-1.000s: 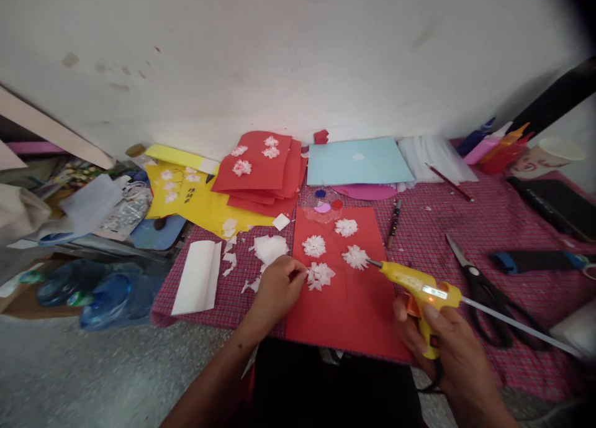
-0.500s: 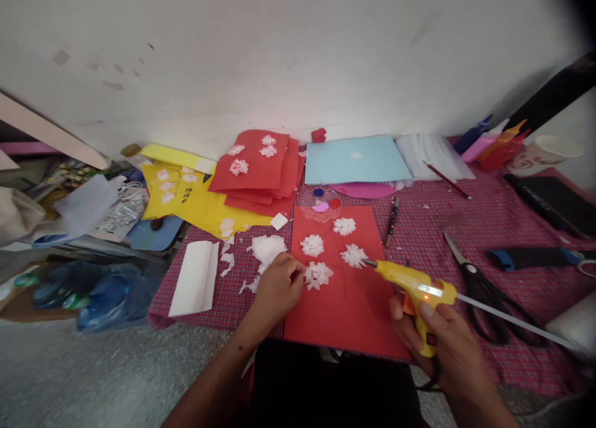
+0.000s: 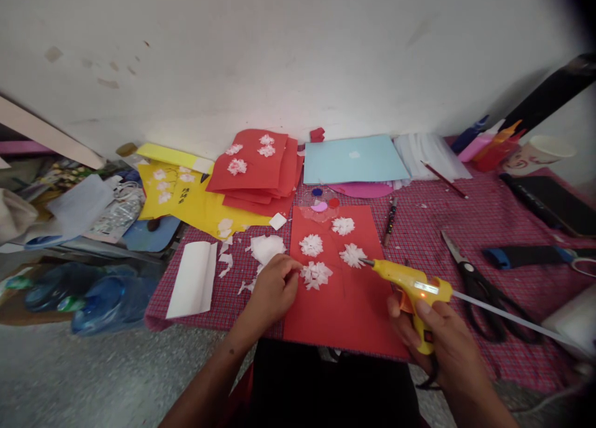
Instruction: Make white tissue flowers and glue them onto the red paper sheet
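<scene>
My right hand (image 3: 444, 328) grips a yellow hot glue gun (image 3: 414, 282) with its small light glowing orange and a long pale glue stick out of its back. Its metal nozzle points left, at the right edge of a white crinkled-paper flower (image 3: 352, 255) on a red sheet (image 3: 344, 322). My left hand (image 3: 272, 288) hovers low at the sheet's left side, index finger reaching to the edge of the lowest paper flower (image 3: 316, 275). Its other fingers are loosely bent, with no object visible in them. Two more white flowers are above, one of them a round flower (image 3: 311, 245).
Torn white paper (image 3: 267, 249) and a folded white sheet (image 3: 192, 279) lie left. Behind are red cards (image 3: 251, 173), yellow paper (image 3: 205, 207), a light blue sheet (image 3: 356, 161) and a paint palette (image 3: 320, 207). Black scissors (image 3: 484, 291), a marker (image 3: 390, 223) and a cutter (image 3: 526, 256) lie right.
The whole view has shifted slightly. Both hands and the glue gun keep nearly the same places over the red sheet.
</scene>
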Available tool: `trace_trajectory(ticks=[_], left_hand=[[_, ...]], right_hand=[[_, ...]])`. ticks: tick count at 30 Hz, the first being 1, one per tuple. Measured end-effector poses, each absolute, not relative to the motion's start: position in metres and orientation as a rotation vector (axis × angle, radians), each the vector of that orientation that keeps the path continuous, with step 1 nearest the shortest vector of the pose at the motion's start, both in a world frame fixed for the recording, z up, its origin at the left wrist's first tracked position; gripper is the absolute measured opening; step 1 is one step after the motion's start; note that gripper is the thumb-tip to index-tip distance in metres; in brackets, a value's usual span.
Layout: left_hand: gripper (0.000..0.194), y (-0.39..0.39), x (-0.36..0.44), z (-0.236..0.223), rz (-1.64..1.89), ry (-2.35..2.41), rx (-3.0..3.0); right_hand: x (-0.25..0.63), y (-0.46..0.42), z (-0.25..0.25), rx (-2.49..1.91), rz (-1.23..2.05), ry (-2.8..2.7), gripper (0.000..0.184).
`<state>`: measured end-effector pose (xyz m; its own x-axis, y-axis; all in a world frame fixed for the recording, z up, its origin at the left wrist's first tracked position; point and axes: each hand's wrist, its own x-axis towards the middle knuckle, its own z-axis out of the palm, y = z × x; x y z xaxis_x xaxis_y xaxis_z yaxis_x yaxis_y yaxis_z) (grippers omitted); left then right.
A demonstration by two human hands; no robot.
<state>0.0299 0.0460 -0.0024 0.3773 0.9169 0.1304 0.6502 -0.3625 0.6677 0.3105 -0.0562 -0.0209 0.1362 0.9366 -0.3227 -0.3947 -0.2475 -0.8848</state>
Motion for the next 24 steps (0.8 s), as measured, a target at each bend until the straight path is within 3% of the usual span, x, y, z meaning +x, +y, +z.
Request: trace_trajectory(ticks=[4,9,24], left_hand=[[0.027,0.0468,0.0323,-0.0015,0.631,1.364,2.14],[0.018,0.0501,0.036,-0.0003,0.562,1.353,2.19],[0.019,0.0515,0.0369,-0.0038,0.54,1.351,2.243]], right_hand=[[0.3107,-0.0551,-0.022,-1.207,1.428,-0.637,0.04],[0.3115,-0.0561,-0.0233,-1.179,1.46,-0.618,0.034],[0.3098,-0.0549,-0.0187,-1.142,1.483,-0.642,0.035]])
